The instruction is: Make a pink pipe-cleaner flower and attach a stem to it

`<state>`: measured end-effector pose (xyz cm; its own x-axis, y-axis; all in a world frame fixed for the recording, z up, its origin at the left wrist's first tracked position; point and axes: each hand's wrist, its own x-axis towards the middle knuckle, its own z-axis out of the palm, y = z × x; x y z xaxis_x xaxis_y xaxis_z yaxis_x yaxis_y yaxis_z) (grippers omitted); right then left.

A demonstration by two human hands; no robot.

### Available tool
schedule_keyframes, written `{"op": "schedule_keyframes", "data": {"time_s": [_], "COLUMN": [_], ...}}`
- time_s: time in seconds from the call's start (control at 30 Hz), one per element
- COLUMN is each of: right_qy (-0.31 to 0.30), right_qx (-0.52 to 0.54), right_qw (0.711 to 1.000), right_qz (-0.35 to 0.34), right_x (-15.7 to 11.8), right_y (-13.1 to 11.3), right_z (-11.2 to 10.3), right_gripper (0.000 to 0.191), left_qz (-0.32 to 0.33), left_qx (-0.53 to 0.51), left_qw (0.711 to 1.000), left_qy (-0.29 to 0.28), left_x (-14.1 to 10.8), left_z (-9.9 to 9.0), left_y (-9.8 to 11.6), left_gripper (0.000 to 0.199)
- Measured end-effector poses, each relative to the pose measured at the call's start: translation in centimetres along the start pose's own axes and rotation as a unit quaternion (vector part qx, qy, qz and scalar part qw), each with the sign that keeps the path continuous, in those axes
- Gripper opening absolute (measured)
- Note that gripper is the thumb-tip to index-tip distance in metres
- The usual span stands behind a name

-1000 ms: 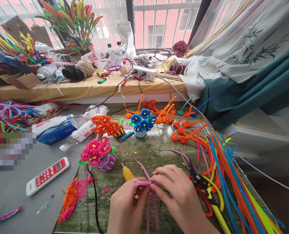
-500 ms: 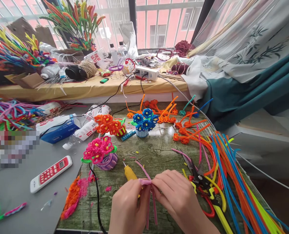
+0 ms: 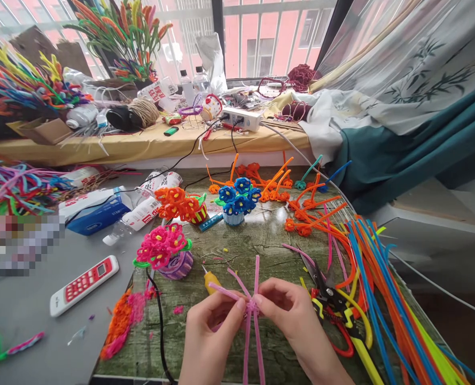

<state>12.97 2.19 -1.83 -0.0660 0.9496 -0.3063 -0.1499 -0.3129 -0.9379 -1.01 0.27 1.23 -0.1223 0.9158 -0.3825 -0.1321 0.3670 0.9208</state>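
Note:
Pink pipe cleaners (image 3: 257, 342) cross at one point and fan out up, down and to the left. My left hand (image 3: 217, 326) pinches them just left of the crossing, thumb on top. From the right side my right hand (image 3: 289, 315) grips the same crossing between thumb and fingers. Just beyond my left hand lies a yellow-handled tool with a thin metal tip (image 3: 211, 280), partly hidden by that hand. Scissors (image 3: 319, 275) and red-and-yellow-handled pliers (image 3: 333, 299) lie to the right of my right hand.
Small pots of pink flowers (image 3: 163, 246), orange flowers (image 3: 175, 203) and blue flowers (image 3: 239, 200) stand ahead. Loose orange flowers (image 3: 301, 230) lie behind the scissors. Long coloured pipe cleaners (image 3: 397, 299) line the right edge. A black cable (image 3: 161, 326) and red-and-white handset (image 3: 84, 286) are left.
The pink pipe cleaners have turned and spread into a star shape, with one strand now pointing up and one left. My hands have shifted their pinch around the crossing.

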Motion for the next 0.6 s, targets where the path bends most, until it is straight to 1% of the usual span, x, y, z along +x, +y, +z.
{"op": "schedule_keyframes", "data": {"time_s": [0.1, 0.17, 0.23, 0.27, 0.3, 0.37, 0.4, 0.47, 0.53, 0.57, 0.6], "right_qy": [-0.040, -0.054, -0.061, -0.067, -0.080, -0.100, -0.099, -0.069, -0.032, -0.030, -0.048], "right_qx": [0.115, 0.154, 0.170, 0.168, 0.157, 0.113, 0.090, 0.070, 0.116, 0.155, 0.190], "right_qw": [0.986, 0.970, 0.959, 0.960, 0.964, 0.979, 0.986, 0.994, 0.992, 0.987, 0.979], "right_qz": [0.111, 0.181, 0.218, 0.215, 0.198, 0.138, 0.104, 0.055, 0.038, 0.044, 0.060], "right_x": [0.4, 0.4, 0.3, 0.3, 0.3, 0.3, 0.4, 0.3, -0.1, -0.4, -0.7], "right_y": [0.3, 0.5, 0.6, 0.6, 0.5, 0.4, 0.3, 0.4, 0.8, 1.1, 1.5], "right_z": [-0.4, -0.6, -0.8, -0.8, -0.9, -1.3, -1.6, -2.3, -3.0, -3.2, -3.4], "right_gripper": [0.033, 0.037, 0.038, 0.038, 0.037, 0.034, 0.033, 0.034, 0.041, 0.047, 0.054], "left_qz": [-0.001, -0.002, -0.003, -0.001, 0.002, 0.017, 0.027, 0.044, 0.052, 0.051, 0.048], "left_qx": [-0.011, -0.009, 0.000, 0.008, 0.018, 0.041, 0.052, 0.064, 0.059, 0.048, 0.033], "left_qw": [1.000, 1.000, 1.000, 1.000, 1.000, 0.999, 0.998, 0.997, 0.997, 0.997, 0.997], "left_qy": [-0.002, -0.010, -0.020, -0.023, -0.026, -0.020, -0.013, 0.003, 0.021, 0.032, 0.044], "left_x": [-0.1, -0.1, -0.1, -0.1, -0.1, -0.1, -0.1, -0.1, 0.0, 0.0, 0.0], "left_z": [0.3, 0.3, 0.3, 0.3, 0.2, 0.1, 0.0, 0.0, 0.1, 0.2, 0.3], "left_y": [-0.2, -0.4, -0.7, -0.8, -0.9, -1.0, -0.9, -0.9, -0.9, -0.9, -0.9], "left_gripper": [0.025, 0.025, 0.025, 0.025, 0.024, 0.021, 0.020, 0.020, 0.021, 0.021, 0.022]}}
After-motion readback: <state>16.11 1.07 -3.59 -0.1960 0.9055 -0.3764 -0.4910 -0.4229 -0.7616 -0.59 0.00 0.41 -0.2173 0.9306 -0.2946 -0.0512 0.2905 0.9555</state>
